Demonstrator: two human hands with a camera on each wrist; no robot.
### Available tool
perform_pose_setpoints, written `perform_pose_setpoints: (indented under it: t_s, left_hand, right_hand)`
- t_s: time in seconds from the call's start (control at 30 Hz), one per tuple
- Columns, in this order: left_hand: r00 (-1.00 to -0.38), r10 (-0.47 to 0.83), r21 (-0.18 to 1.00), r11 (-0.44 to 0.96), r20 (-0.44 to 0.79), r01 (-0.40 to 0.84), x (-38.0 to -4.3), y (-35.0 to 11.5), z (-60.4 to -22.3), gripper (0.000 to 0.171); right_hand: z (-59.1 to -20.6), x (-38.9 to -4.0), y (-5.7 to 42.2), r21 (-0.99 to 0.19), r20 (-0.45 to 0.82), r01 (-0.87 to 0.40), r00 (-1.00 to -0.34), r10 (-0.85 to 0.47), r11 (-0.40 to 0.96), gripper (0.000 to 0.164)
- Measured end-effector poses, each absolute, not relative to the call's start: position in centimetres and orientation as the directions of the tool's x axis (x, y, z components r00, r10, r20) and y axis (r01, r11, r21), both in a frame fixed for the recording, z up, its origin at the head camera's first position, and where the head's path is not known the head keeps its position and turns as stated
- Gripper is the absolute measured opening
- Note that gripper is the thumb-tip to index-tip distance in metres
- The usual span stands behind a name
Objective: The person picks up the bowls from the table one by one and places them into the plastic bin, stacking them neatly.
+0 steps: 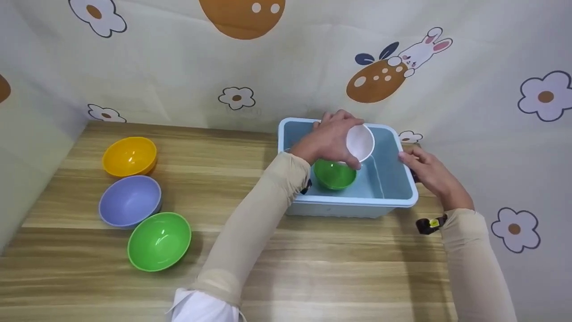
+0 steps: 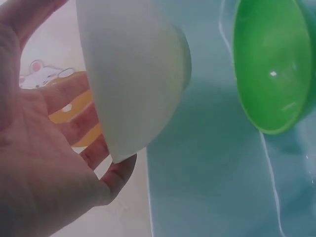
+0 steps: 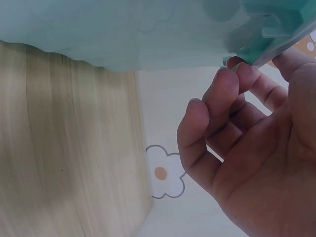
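My left hand (image 1: 331, 139) grips a white bowl (image 1: 361, 142) by its rim, thumb on one side and fingers on the other. The bowl is tipped on its side over a light blue plastic tub (image 1: 348, 201). Below it, a green bowl (image 1: 335, 176) lies inside the tub. In the left wrist view, the outside and foot of the white bowl (image 2: 131, 74) face the green bowl (image 2: 271, 69). At the tub's right end, my right hand (image 1: 431, 174) pinches the rim, thumb on top; the right wrist view shows its fingers (image 3: 224, 91) curled under the edge.
On the left of the wooden table (image 1: 214, 179) stand a yellow bowl (image 1: 129, 156), a purple bowl (image 1: 130, 201) and another green bowl (image 1: 159, 241), close together. A patterned cloth (image 1: 290, 71) hangs right behind the tub and along both sides.
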State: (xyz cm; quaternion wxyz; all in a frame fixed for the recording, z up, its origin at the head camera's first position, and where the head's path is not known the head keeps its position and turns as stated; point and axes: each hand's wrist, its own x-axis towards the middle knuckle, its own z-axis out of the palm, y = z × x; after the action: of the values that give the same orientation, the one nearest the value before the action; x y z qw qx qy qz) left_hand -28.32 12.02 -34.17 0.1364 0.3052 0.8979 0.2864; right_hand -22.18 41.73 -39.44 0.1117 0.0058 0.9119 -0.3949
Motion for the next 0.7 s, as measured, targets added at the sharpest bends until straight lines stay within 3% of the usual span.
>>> perform_pose_setpoints:
  t_s: [0.7]
  left_hand:
    - [-0.725,0.671,0.508,0.683,-0.152,0.525,-28.1,12.3,-35.8,0.096]
  right_hand:
    - [-39.2,-22.1,41.4,-0.726,-0.225,0.132,-0.973,-0.052,0.675,0.059]
